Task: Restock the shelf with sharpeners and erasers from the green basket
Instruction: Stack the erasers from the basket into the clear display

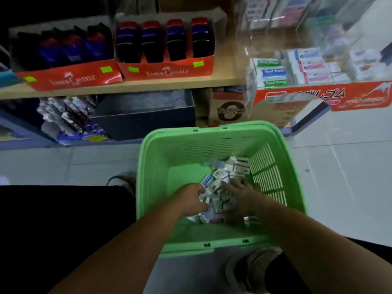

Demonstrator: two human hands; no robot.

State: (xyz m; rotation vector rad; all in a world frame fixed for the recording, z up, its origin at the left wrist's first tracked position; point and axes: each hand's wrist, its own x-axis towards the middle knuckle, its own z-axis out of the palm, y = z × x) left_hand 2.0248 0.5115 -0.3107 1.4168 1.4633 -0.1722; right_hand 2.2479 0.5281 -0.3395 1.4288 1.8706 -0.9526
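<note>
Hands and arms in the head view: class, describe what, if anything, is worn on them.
Nothing shows: the left hand and right hand are ungloved, the left forearm and right forearm have no sleeves, and neither wrist carries a watch or bracelet.

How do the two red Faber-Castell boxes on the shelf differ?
The left Faber-Castell box shows three items, sunk low and leaning back. The right Faber-Castell box shows four, standing taller in an even row. The left box's items have black tops above red and blue. The right's have red tops above blue bands. Both are red with green stickers in front, side by side on the shelf.
</note>
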